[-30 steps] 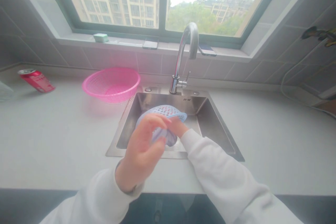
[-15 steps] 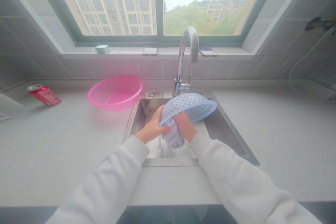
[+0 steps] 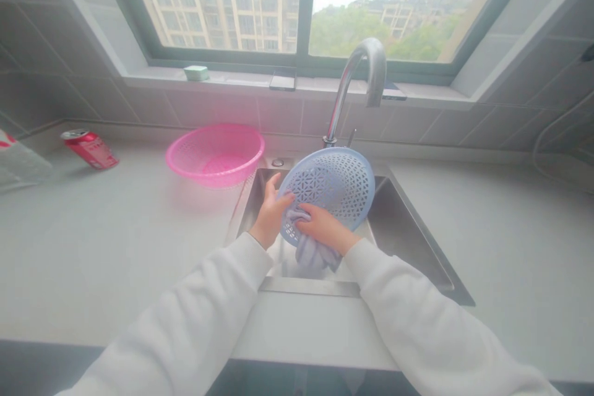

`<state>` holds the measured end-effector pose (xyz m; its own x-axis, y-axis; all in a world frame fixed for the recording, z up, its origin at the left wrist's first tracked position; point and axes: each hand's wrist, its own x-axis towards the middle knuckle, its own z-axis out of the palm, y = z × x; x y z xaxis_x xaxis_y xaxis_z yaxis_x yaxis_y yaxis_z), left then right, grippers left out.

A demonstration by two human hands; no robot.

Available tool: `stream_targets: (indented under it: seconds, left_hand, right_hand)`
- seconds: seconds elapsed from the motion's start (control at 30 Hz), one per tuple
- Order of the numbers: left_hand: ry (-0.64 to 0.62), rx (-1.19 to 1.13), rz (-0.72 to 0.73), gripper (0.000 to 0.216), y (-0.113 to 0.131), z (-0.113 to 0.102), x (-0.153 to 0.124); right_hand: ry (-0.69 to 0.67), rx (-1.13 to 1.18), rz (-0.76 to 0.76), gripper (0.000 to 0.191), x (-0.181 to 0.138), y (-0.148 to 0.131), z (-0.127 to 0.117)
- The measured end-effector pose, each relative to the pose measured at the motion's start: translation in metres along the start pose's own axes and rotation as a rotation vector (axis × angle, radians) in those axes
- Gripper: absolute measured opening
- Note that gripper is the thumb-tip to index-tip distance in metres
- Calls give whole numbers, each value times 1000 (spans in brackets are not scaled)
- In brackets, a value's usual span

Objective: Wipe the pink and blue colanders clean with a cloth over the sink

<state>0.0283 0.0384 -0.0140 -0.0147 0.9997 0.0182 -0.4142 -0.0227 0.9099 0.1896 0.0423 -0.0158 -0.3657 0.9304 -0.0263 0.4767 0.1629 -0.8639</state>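
A blue plastic colander [image 3: 341,182] with a cut-out pattern is held tilted over the sink [image 3: 408,229], its inside facing me. My left hand [image 3: 271,213] grips its left rim, thumb on the inner side. My right hand [image 3: 322,226] is closed around a pale purple cloth [image 3: 315,253] and presses it against the lower left inside of the colander. Part of the cloth hangs down below the right hand. The fingers of the left hand behind the rim are partly hidden.
Behind the colander rises a chrome faucet [image 3: 371,68]. A pink plastic basket [image 3: 216,154] stands left of the sink, with a red can [image 3: 93,150] and a clear plastic bag [image 3: 21,164] farther left. A green box [image 3: 196,73] rests on the windowsill.
The colander has turned from showing its underside to having its inside face me. My right hand has come with the cloth onto the inner surface. The view has shifted slightly.
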Motion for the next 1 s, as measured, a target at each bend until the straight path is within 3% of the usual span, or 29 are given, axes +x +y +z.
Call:
stream_targets:
  seconds: [0.1,0.27,0.33,0.43,0.53,0.63,0.73,0.8,0.87,1.0]
  left_hand:
    - [16,50,-40,82,1,0,1]
    - [-127,42,-10,73,-6,12,-3]
    - [-121,4,26,69,-7,13,-3]
    - [-43,-56,12,74,-3,10,-2]
    - [9,-66,-9,79,3,5,-2]
    - [-8,-26,-8,80,5,6,-3]
    - [-65,20,-16,80,2,10,-5]
    - [-98,37,-4,77,-2,11,-5]
    - [-82,30,37,70,-4,10,-4]
    - [-27,0,61,68,-3,2,1]
  right_hand:
    - [-34,-6,49,16,1,6,-3]
    - [66,701,56,37,1,-10,-1]
    - [45,606,30,35,0,-13,1]
    - [-28,134,6,21,1,-2,3]
    - [9,-169,23,13,2,13,1]
    - [5,-73,26,13,3,15,-1]
    - [28,358,-4,30,2,2,-1]
    - [63,520,-21,39,2,-7,-1]
    - [20,396,-37,32,1,-9,0]
    - [-62,-114,-35,9,3,4,0]
